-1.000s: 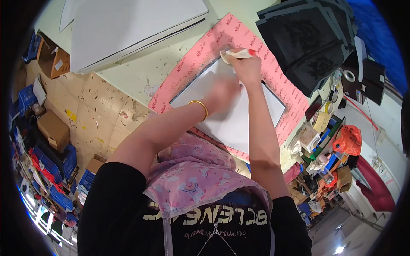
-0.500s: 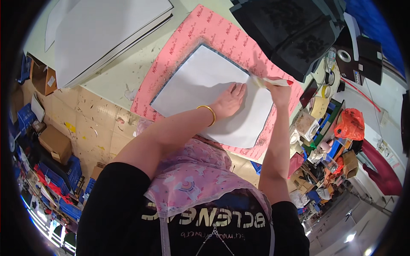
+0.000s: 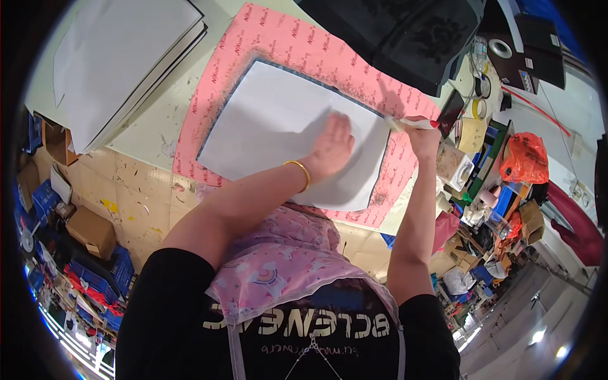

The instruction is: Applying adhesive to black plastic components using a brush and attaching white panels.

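Note:
A white sheet (image 3: 253, 120) lies on a pink printed backing sheet (image 3: 209, 95), and a thin dark strip shows along its far edges. My left hand (image 3: 332, 144) presses flat on the white sheet, right of its middle, fingers stretched out. At the sheet's right corner, my right hand (image 3: 423, 138) grips a brush (image 3: 411, 123) with a pale handle and a red end. Its pale bristles, somewhat blurred, touch or hover over the corner; I cannot tell which. Dark smudges mark the pink backing around the sheet.
A stack of large white sheets (image 3: 126, 57) with dark edges lies at the far left. Black sheets (image 3: 405, 38) cover the far right. Tape rolls (image 3: 479, 109), an orange plastic bag (image 3: 524, 158) and clutter crowd the right side. A cardboard box (image 3: 92, 229) stands lower left.
The brush has moved right along the sheet's far edge to its right corner. My left hand has flattened, fingers pointing farther away. The whole view has shifted slightly.

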`<move>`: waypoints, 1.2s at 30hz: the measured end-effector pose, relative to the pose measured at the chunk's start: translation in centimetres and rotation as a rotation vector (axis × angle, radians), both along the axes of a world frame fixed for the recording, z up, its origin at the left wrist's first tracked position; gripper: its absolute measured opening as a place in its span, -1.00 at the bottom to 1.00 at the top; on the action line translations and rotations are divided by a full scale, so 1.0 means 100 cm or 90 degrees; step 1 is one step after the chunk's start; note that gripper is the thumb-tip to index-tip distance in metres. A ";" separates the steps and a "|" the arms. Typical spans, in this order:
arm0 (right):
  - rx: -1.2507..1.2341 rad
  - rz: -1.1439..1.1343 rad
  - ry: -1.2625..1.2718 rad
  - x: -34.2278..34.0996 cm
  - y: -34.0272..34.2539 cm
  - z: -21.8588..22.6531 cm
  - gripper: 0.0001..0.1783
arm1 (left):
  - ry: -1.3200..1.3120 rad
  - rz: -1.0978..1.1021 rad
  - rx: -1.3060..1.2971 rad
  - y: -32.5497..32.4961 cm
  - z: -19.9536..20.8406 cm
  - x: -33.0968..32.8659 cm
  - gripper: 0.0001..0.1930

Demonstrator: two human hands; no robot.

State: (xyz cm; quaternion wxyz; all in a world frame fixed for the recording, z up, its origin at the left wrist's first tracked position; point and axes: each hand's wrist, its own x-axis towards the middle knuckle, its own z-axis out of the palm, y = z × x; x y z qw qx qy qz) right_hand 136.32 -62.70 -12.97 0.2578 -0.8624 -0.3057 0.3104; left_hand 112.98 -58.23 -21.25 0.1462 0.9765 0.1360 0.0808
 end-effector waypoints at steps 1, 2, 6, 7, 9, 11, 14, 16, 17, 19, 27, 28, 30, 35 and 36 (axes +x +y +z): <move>0.006 -0.008 -0.040 -0.015 0.012 0.009 -0.78 | -0.013 -0.032 0.029 -0.009 -0.003 0.011 -0.58; 0.012 -0.015 -0.080 -0.022 0.018 0.013 -0.77 | -0.026 -0.064 0.058 -0.015 -0.008 0.016 -0.59; 0.062 -0.034 -0.050 -0.006 -0.021 -0.017 -0.81 | -0.050 -0.070 0.016 -0.031 -0.008 0.019 -0.57; 0.079 -0.039 -0.040 -0.001 -0.032 -0.022 -0.82 | -0.058 -0.071 0.002 -0.036 -0.007 0.021 -0.57; 0.053 -0.048 -0.061 -0.002 -0.031 -0.015 -0.82 | -0.019 -0.070 0.022 -0.047 -0.006 0.025 -0.55; 0.000 -0.066 -0.112 -0.008 -0.026 0.001 -0.82 | 0.049 -0.068 0.060 -0.062 -0.002 0.031 -0.52; 0.009 -0.079 -0.141 -0.013 -0.031 -0.001 -0.81 | 0.062 -0.066 0.067 -0.071 0.000 0.033 -0.51; 0.085 -0.076 -0.151 -0.014 -0.037 -0.006 -0.80 | 0.017 -0.052 0.047 -0.073 0.000 0.031 -0.54; 0.123 -0.075 -0.157 -0.014 -0.043 -0.008 -0.79 | -0.007 -0.046 0.036 -0.075 0.001 0.031 -0.55; 0.069 -0.018 -0.205 -0.032 -0.096 -0.031 -0.85 | 0.008 -0.053 0.035 -0.074 0.003 0.028 -0.53; -0.033 -0.056 -0.049 -0.056 -0.133 -0.012 -0.84 | 0.113 -0.083 -0.009 -0.064 0.011 0.019 -0.35; -0.092 -0.058 -0.138 -0.040 -0.106 -0.017 -0.84 | 0.114 -0.088 -0.014 -0.065 0.011 0.020 -0.35; 0.017 -0.105 -0.167 -0.017 -0.059 -0.020 -0.83 | 0.117 -0.097 -0.015 -0.067 0.009 0.026 -0.29; 0.218 -0.025 -0.279 -0.025 -0.075 -0.032 -0.87 | 0.147 -0.113 -0.029 -0.066 0.010 0.027 -0.21; 0.198 -0.021 -0.255 -0.040 -0.108 -0.041 -0.87 | 0.156 -0.114 -0.033 -0.065 0.012 0.027 -0.20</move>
